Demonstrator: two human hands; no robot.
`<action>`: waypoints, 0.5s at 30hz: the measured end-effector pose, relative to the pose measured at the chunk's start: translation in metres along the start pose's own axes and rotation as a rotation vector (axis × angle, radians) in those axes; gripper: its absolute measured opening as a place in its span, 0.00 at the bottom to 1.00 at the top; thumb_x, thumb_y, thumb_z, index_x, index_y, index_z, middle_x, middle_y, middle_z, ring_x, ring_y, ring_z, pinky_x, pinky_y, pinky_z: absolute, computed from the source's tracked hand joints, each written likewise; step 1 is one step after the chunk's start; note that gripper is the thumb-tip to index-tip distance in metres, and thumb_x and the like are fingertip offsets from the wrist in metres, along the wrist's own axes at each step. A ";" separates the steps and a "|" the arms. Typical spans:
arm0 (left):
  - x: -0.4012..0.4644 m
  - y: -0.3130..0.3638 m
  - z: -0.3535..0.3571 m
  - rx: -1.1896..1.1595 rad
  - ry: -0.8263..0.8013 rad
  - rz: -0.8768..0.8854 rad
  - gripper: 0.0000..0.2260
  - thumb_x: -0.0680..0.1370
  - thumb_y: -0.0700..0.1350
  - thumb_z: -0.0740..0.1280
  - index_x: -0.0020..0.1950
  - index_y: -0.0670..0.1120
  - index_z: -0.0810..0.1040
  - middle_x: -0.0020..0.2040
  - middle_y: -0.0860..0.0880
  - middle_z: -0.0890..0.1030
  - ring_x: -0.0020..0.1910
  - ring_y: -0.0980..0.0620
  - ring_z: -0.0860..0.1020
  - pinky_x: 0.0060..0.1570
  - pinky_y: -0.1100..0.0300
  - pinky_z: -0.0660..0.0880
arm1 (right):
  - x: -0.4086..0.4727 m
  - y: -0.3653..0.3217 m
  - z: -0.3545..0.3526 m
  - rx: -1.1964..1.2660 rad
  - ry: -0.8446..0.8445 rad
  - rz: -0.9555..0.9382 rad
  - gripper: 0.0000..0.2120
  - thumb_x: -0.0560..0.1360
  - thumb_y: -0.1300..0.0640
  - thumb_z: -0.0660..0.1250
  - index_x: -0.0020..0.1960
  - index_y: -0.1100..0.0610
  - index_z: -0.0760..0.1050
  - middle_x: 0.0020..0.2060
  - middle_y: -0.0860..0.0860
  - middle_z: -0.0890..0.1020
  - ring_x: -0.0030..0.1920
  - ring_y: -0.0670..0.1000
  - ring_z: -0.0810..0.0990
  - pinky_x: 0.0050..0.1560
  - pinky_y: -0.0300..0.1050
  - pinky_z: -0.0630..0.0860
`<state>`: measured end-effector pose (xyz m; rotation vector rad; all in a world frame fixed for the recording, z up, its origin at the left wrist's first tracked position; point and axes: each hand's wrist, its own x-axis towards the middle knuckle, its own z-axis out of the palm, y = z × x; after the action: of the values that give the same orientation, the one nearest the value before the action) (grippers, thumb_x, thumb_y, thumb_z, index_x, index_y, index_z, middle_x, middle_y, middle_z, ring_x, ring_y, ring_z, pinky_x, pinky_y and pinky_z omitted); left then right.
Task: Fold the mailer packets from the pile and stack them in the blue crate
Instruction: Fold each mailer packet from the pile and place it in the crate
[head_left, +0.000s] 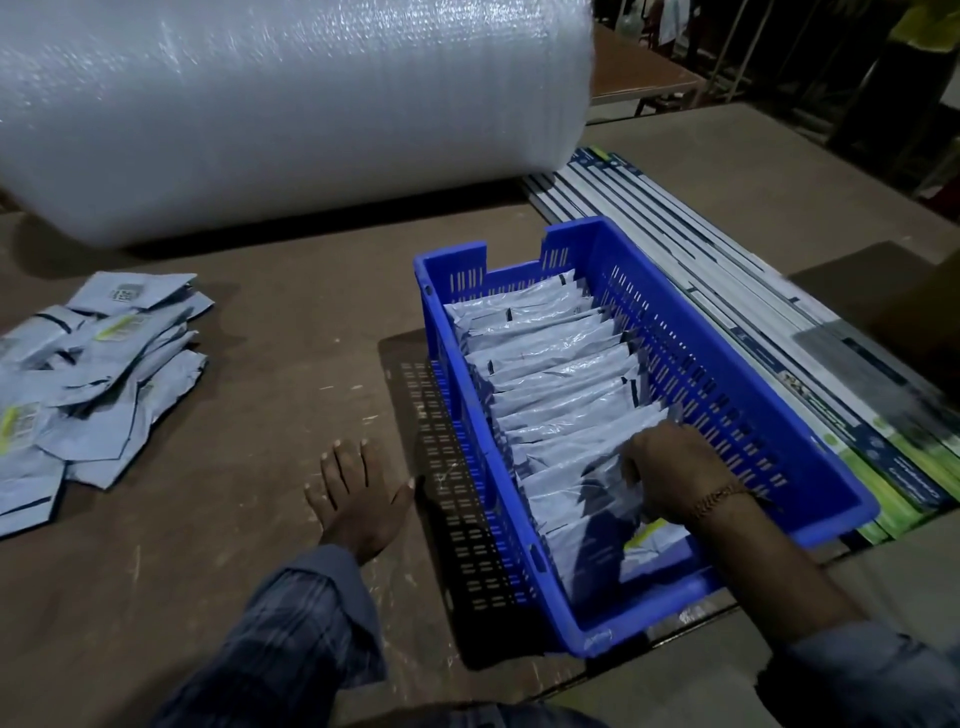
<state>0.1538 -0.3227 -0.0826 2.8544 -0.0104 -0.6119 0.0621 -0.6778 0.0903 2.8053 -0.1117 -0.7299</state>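
Note:
A blue slotted crate (737, 364) stands on the brown table at centre right, holding a row of several folded grey mailer packets (556, 364) standing on edge. My right hand (675, 473) is inside the crate near its front end, fingers curled down onto a folded packet (587, 483) in the row. Flat on the table just left of the crate lies my left hand (358, 493), fingers spread and holding nothing. A loose pile of unfolded grey mailer packets (88, 374) lies at the far left.
A huge roll of bubble wrap (270, 109) fills the back of the table. Long flat printed boxes (779, 322) lie under and to the right of the crate. Another table (639, 78) stands behind at the upper right.

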 end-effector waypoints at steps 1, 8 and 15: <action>0.000 0.000 0.000 0.000 -0.003 0.003 0.44 0.79 0.76 0.46 0.86 0.52 0.35 0.84 0.44 0.29 0.82 0.40 0.30 0.78 0.32 0.37 | -0.002 0.000 -0.001 -0.005 0.024 -0.008 0.21 0.68 0.50 0.81 0.59 0.50 0.80 0.56 0.50 0.83 0.60 0.55 0.79 0.69 0.54 0.73; -0.002 0.000 -0.001 0.015 0.006 0.010 0.45 0.79 0.77 0.45 0.86 0.52 0.36 0.84 0.44 0.31 0.83 0.40 0.31 0.78 0.32 0.37 | -0.020 0.001 -0.008 0.034 0.204 -0.249 0.24 0.68 0.46 0.81 0.60 0.45 0.77 0.56 0.47 0.77 0.59 0.52 0.74 0.57 0.48 0.69; 0.002 -0.001 0.000 -0.010 0.003 0.004 0.49 0.72 0.79 0.39 0.86 0.53 0.36 0.84 0.44 0.30 0.83 0.39 0.31 0.77 0.30 0.37 | -0.011 -0.005 -0.003 -0.101 0.154 -0.431 0.28 0.68 0.44 0.79 0.64 0.46 0.75 0.57 0.47 0.81 0.58 0.52 0.78 0.57 0.50 0.76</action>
<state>0.1558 -0.3215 -0.0834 2.8448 -0.0121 -0.6048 0.0544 -0.6713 0.0968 2.8000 0.5550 -0.5786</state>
